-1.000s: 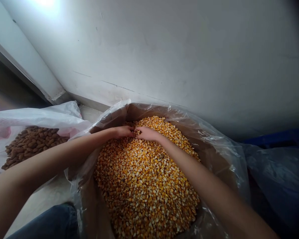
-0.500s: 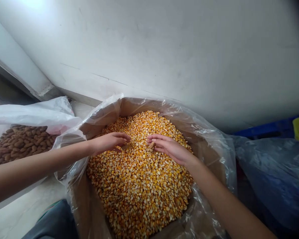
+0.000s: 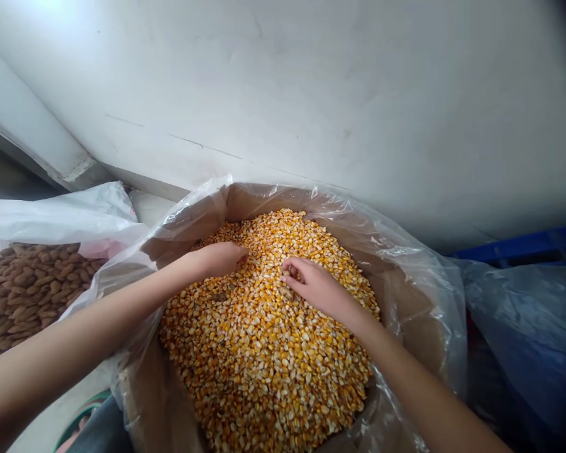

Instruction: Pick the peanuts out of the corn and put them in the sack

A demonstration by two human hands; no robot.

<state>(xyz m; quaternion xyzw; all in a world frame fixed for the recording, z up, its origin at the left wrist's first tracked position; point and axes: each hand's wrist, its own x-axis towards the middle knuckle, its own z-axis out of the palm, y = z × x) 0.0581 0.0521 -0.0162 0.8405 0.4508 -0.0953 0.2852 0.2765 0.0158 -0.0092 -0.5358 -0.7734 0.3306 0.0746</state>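
Observation:
Yellow-orange corn kernels (image 3: 264, 352) fill a box (image 3: 259, 200) lined with clear plastic. My left hand (image 3: 222, 258) is closed low over the back left of the corn, its fingertips turned down and mostly hidden. To its right, my right hand (image 3: 314, 284) is curled, thumb and fingers drawn together at the corn surface. Whatever lies in its fingers is too small to make out. Just below the right thumb is a brownish lump (image 3: 290, 294). Another dark brown lump (image 3: 218, 297) rests on the kernels below my left hand.
On the left stands a white sack (image 3: 61, 217) holding brown, almond-like nuts (image 3: 33, 286). A pale wall (image 3: 311, 94) rises behind the box. To the right are a blue pallet-like object (image 3: 523, 245) and a translucent plastic bag (image 3: 519, 314). My leg shows at the lower left.
Both hands have gone from loosely spread to curled. A brown lump by the right fingers now lies below the thumb, and another shows below my left hand. The view has shifted slightly.

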